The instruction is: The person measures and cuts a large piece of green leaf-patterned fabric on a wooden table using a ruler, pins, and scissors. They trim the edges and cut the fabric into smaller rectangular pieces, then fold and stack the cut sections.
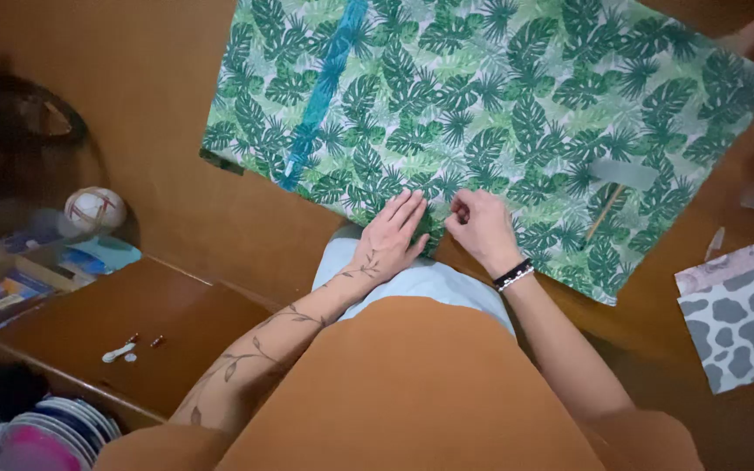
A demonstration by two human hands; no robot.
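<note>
A large sheet with a green leaf print (499,113) lies spread on the brown floor (167,166). My left hand (392,234) rests flat on the sheet's near edge, fingers together and stretched. Just to its right, my right hand (482,228) is curled, its fingertips pinching the same near edge; a black-and-white bracelet sits on that wrist. A blue stripe (329,83) runs down the left part of the sheet, and a pale strip with a thin stick (617,179) lies on its right part.
A sheet with a grey cow-spot print (743,314) lies at the right. A low brown box (124,336) with small bits on top stands at the left, with a patterned ball (95,209), cluttered trays and stacked discs (63,427) nearby.
</note>
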